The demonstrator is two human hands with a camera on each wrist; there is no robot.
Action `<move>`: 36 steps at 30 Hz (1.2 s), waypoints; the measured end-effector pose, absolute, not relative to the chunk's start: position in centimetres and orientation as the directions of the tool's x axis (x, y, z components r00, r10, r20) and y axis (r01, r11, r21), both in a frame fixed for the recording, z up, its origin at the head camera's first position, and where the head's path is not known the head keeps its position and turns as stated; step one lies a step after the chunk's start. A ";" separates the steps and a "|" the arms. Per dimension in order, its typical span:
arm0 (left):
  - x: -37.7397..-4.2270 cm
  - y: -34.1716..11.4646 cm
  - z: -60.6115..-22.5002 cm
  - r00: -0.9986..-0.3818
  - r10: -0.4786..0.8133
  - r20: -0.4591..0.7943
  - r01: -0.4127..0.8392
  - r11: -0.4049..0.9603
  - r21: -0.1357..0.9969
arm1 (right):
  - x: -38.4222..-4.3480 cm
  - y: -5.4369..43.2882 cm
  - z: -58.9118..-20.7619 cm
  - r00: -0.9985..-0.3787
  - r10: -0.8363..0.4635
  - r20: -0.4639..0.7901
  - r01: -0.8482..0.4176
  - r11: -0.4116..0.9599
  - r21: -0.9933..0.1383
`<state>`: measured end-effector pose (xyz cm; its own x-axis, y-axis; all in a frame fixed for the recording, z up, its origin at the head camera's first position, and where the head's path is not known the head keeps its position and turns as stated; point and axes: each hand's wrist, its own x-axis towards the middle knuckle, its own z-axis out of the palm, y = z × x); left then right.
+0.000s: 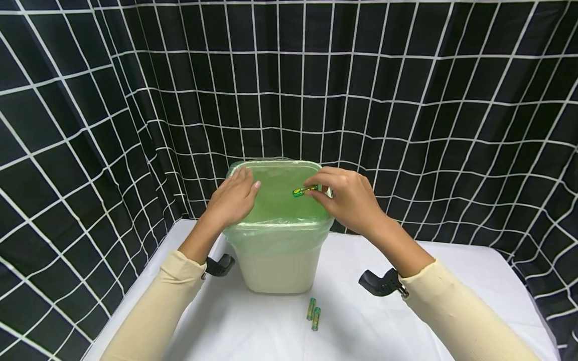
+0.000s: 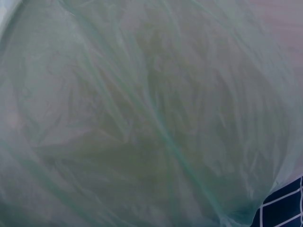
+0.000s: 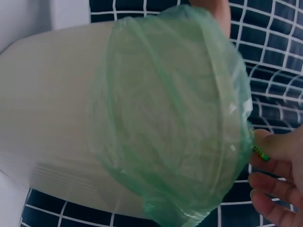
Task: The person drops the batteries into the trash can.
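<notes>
Between thumb and fingers, my right hand pinches a small green battery over the mouth of a bin, near its right rim. The bin is off-white and lined with a thin green plastic bag folded down over its rim. At the left rim, my left hand rests on the bag with its fingers extended. In the right wrist view the battery's end shows beside the bag-covered rim. Crinkled bag plastic fills most of the left wrist view.
Two more green batteries, a farther one and a nearer one, lie side by side in front of the bin on the white tablecloth. A black curtain with a white grid stands behind and at both sides.
</notes>
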<state>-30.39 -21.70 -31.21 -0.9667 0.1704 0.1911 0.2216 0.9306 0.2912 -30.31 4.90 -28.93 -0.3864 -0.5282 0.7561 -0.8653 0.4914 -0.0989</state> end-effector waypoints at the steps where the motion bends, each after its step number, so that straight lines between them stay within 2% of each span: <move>1: -30.4 -21.7 -31.2 -0.967 0.170 0.190 0.221 0.930 0.293 | -30.6 4.8 -28.9 -0.397 -0.531 0.748 -0.860 0.500 -0.102; 17: -30.4 -21.6 -31.1 -0.968 0.176 0.177 0.224 0.926 0.305 | -31.8 3.8 -28.7 -0.504 -0.565 0.653 -0.799 0.593 -0.104; 29: -30.4 -21.7 -30.9 -0.968 0.169 0.185 0.219 0.929 0.299 | -30.4 4.9 -28.5 -0.464 -0.551 0.694 -0.811 0.579 -0.083; 36: -30.4 -21.6 -31.0 -0.967 0.175 0.185 0.224 0.930 0.292 | -28.6 5.8 -28.8 -0.409 -0.544 0.733 -0.836 0.545 -0.061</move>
